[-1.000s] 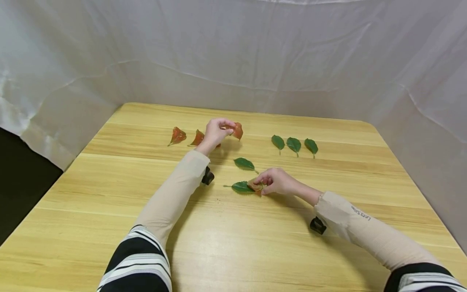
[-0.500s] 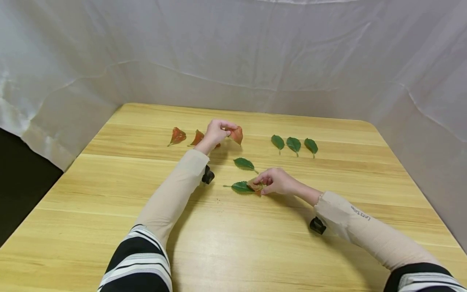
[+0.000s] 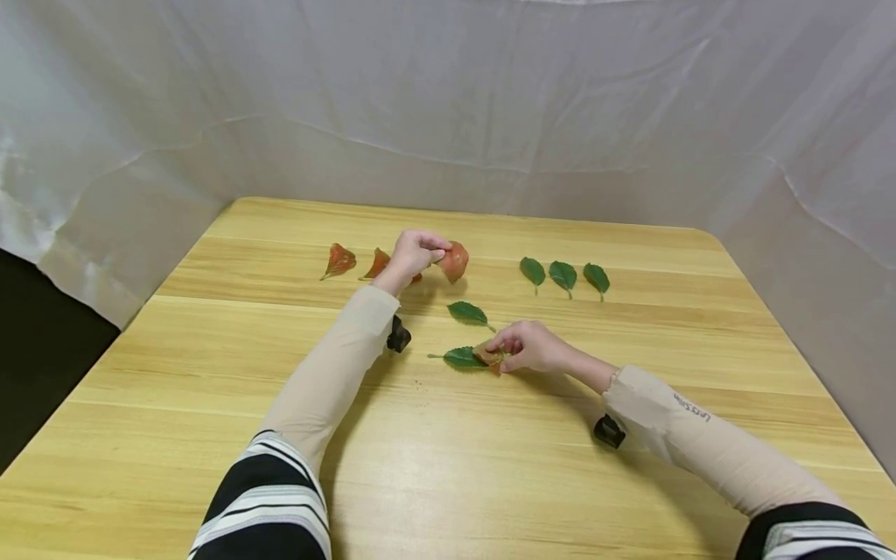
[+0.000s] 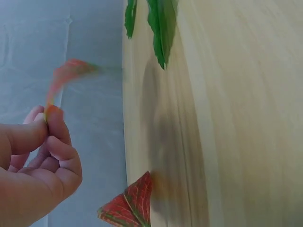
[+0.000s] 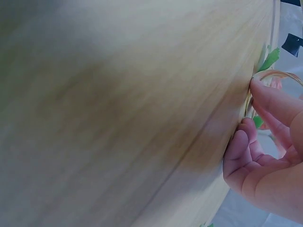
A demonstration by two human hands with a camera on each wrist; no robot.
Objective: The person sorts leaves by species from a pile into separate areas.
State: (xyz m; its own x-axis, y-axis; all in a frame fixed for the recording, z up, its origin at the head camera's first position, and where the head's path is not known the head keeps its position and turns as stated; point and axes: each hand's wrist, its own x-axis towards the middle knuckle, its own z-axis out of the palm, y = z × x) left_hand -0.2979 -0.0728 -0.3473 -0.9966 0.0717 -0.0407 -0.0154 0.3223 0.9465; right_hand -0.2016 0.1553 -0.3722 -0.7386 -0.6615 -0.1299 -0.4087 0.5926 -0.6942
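Before a creased pale curtain (image 3: 490, 93), a smooth, straight-grained table (image 3: 434, 467) spreads out. Over its far part, the left hand (image 3: 413, 255) pinches a curling red leaf (image 3: 455, 263) clear of the wood; compared with a second ago, that leaf hangs lower and shows a broader face, so it seems not yet settled. The right hand (image 3: 535, 348), unmoved, pinches a curled brownish leaf (image 3: 484, 355) over one end of a pointed green leaf (image 3: 460, 358). Three toothed oval leaves (image 3: 562, 276) lie rightward; tiny specks (image 3: 418, 383) dot the wood.
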